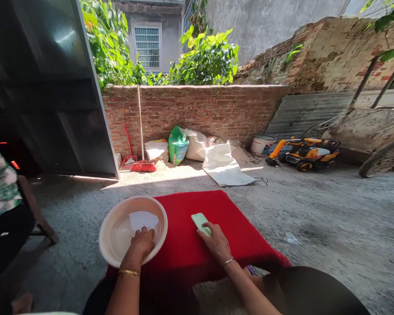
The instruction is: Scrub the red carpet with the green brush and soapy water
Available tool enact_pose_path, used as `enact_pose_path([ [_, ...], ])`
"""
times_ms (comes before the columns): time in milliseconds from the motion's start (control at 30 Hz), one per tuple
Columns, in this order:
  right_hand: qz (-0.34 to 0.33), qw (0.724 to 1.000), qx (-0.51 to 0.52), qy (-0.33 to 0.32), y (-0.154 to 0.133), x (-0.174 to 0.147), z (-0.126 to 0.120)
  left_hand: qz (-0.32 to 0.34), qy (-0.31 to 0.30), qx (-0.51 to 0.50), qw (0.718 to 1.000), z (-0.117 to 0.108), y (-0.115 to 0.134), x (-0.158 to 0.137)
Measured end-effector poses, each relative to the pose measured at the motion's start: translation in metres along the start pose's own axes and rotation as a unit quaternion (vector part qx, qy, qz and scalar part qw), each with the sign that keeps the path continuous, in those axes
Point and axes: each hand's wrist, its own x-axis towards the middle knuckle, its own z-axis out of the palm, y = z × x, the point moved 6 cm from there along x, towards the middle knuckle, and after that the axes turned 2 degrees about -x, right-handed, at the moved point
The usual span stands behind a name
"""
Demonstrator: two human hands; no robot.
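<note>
On a red cloth (180,253) spread over a low table lies a light green phone (200,222), tilted slightly to the left. My right hand (217,243) grips the phone's near end between thumb and fingers. A pale round basin (104,238) with water in it stands at the left side of the cloth. Inside the basin is my left hand (142,243), its fingers bent down at the water. The fingertips are hidden, so I cannot see whether they hold anything. A bright white patch, apparently a reflection, shows on the water (120,236).
A seated person (1,188) is at the left edge, near a dark metal door (68,109). Beyond the table are a red broom (143,166), a green sack (177,146), a white sack (225,164) and a brick wall (210,107). A toy excavator (307,153) stands at right.
</note>
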Motion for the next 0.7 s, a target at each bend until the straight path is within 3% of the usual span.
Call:
enact_pose_path([
  [200, -0.164, 0.985, -0.015, -0.051, -0.049, -0.040, 0.041, -0.001, -0.001, 0.008, 1.000, 0.003, -0.004, 0.001],
  [300, -0.142, 0.988, -0.037, -0.054, -0.033, -0.037, 0.034, -0.003, -0.001, 0.011, 1.000, 0.002, -0.003, -0.001],
  [433, -0.029, 0.997, -0.070, -0.027, 0.018, -0.015, -0.002, -0.002, 0.002, 0.009, 1.000, -0.002, 0.000, -0.005],
  [500, 0.002, 0.997, -0.078, -0.016, 0.030, -0.010, -0.012, -0.002, -0.001, 0.006, 1.000, -0.003, 0.001, -0.006],
  [567, -0.008, 0.998, -0.068, -0.017, 0.025, -0.012, -0.009, -0.003, -0.003, 0.002, 1.000, -0.003, 0.001, -0.007],
  [700, -0.103, 0.994, -0.027, -0.026, -0.020, -0.029, 0.020, -0.001, 0.007, 0.002, 1.000, -0.002, -0.001, -0.006],
])
